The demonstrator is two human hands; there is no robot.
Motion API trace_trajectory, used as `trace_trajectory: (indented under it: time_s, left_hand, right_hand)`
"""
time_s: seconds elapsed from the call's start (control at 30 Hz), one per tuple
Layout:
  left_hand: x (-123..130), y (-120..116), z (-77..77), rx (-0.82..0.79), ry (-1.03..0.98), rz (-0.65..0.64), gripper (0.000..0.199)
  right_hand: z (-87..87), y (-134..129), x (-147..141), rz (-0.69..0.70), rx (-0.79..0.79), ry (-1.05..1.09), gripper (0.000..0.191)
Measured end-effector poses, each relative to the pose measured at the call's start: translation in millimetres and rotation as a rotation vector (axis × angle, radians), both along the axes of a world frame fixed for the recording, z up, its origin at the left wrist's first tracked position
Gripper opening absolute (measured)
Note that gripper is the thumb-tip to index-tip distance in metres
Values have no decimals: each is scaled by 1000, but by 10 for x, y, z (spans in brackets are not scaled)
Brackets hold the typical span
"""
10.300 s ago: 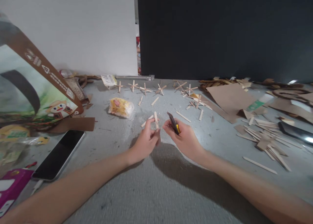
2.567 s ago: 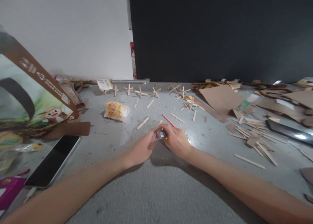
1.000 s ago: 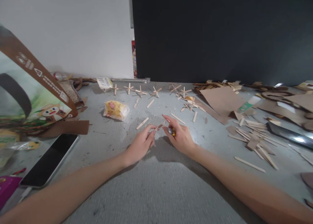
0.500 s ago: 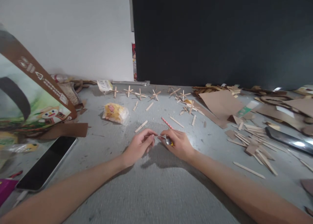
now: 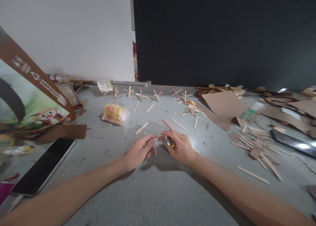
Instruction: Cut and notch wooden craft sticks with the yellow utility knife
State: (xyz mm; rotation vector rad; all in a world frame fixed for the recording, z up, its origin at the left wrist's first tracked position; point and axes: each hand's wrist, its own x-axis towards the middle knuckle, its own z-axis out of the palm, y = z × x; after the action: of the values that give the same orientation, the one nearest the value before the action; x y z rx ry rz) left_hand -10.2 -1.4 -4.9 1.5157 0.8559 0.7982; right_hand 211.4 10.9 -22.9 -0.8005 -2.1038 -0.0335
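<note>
At centre, the left hand pinches a thin brownish wooden piece, which a loose pinch could drop; the right hand's fingers curl around a slim red-and-white striped object.

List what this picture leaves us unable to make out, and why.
All in the head view:
Red-and-white striped strip: lower end hidden by the right hand.
Yellow piece: mostly covered by the same hand.
Thin piece: one end hidden by the left hand.
Purple object: cut off by the left edge.

There are two hands, one red striped tool, one yellow packet and too many wooden sticks to count.
</note>
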Motion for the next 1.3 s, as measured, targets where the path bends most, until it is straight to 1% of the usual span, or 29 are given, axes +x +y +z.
trace_trajectory:
  time_s: [0.13, 0.23, 0.33, 0.43, 0.57, 0.73, 0.9, 1.0, 1.07, 1.17, 1.3]
  left_hand:
    - [1, -16, -2, -24, 0, -45, 59]
    - [6, -31, -10, -45, 4, -48, 57]
    - [8, -49, -16, -18, 36, -37, 54]
    - [6, -68, -2, 5, 100, -37, 50]
    - [2, -92, 34, 37, 162, -42, 46]
    - [7, -115, 70, 79, 213, -51, 44]
    - [10, -120, 70, 65, 224, -56, 44]
    - [9, -113, 55, 75, 220, -55, 44]
    - [8, -106, 47, 89, 224, -60, 42]
    - [9, -97, 44, 109, 233, -66, 41]
    - [11, -94, 47, 105, 222, -58, 39]
  right_hand:
    - [-14, 3, 4, -49, -78, 18, 37]
    - [-37, 2, -2, -64, -112, 60, 29]
    - [-17, -8, -25, -13, -49, 51, 21]
    - [28, -22, -56, 43, 26, 36, 24]
    - [40, -31, -83, 90, 17, 27, 24]
    - [-3, -25, -92, 56, -7, 38, 21]
    - [0, -34, -103, 68, -20, 12, 21]
    - [0, -41, -107, 57, -46, -2, 24]
    - [-12, -39, -108, 50, -53, -9, 29]
    - [-36, -23, -106, 49, -29, -20, 36]
    - [-48, -1, -108, 43, 1, -56, 35]
